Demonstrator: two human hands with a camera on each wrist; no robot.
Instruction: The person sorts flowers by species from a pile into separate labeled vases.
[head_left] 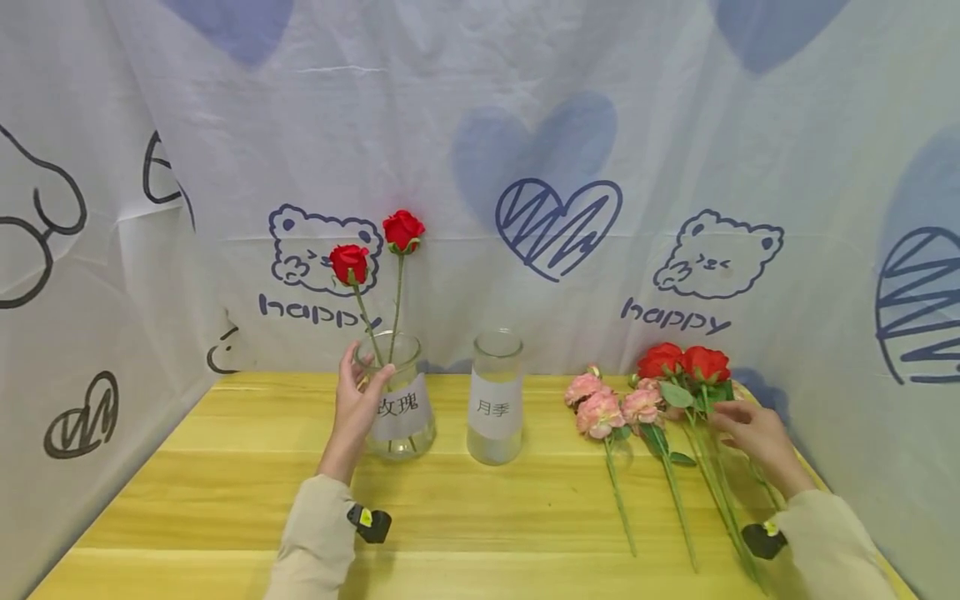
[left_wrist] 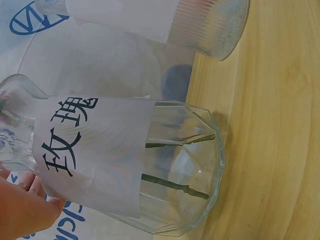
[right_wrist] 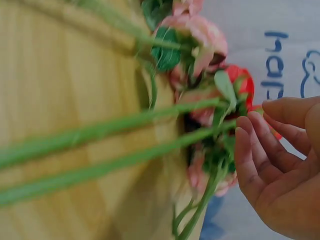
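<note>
Hands: left (head_left: 356,400) grips vase (head_left: 405,417), right (head_left: 753,433) touches roses (head_left: 684,364).

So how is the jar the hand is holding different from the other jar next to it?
The left jar holds two red roses; the right jar holds no flowers. The left jar is wide-bellied with clear glass, the right jar straight-sided and ribbed, whitish at the bottom. The left hand grips the left jar; nothing touches the right one. Both stand upright on the table with white paper labels.
</note>
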